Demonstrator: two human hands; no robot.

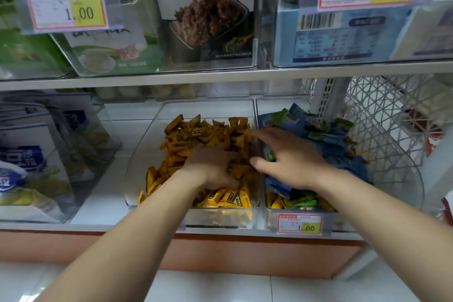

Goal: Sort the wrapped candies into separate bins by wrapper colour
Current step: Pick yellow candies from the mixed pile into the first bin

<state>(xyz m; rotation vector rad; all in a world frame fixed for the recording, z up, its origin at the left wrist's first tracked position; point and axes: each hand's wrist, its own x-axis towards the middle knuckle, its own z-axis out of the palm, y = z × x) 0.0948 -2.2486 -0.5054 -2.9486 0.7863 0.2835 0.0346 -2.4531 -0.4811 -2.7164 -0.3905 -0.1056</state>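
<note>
Head view: digs left hand (210, 167) into yellow candies (196, 135) in middle bin (143, 154), fingers (218, 152) half buried, grip cannot tell, and holds right hand (291, 157), fingers (259, 133) apart, over blue and green candies (328, 137) in right bin (402, 179).

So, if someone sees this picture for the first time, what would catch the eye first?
Most likely the heap of yellow candies in the clear middle bin, with the left hand dug into it. Next comes the right hand, spread over the divider beside the right bin, where blue candies, green candies and a few yellow ones lie mixed.
</note>
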